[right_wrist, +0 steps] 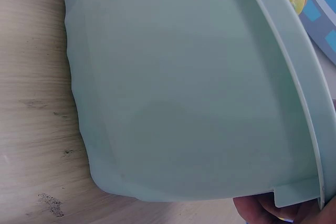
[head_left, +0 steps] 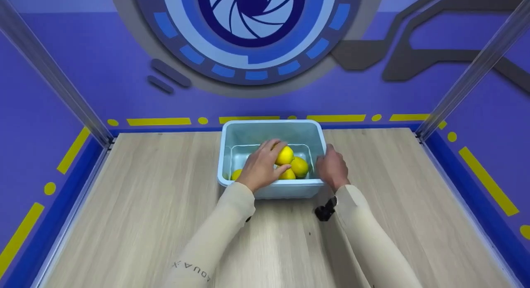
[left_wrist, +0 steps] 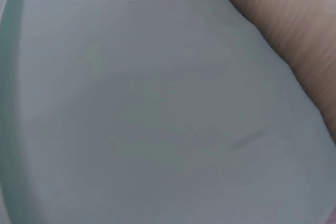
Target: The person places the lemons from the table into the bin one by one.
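Observation:
A pale blue-green plastic bin stands on the table with several yellow lemons inside. My left hand reaches over its front rim and grips the uppermost lemon, fingers on the far side and thumb in front. Two other lemons lie right below, one lemon to the right. Part of another lemon shows by the front left corner. My right hand holds the bin's right rim, its fingers curled under the edge. The left wrist view shows mostly the bin's outer wall.
The wooden table extends on both sides of the bin. Behind it rises a purple printed back wall, close to the bin's far rim. Side panels with clear corner posts bound the table left and right.

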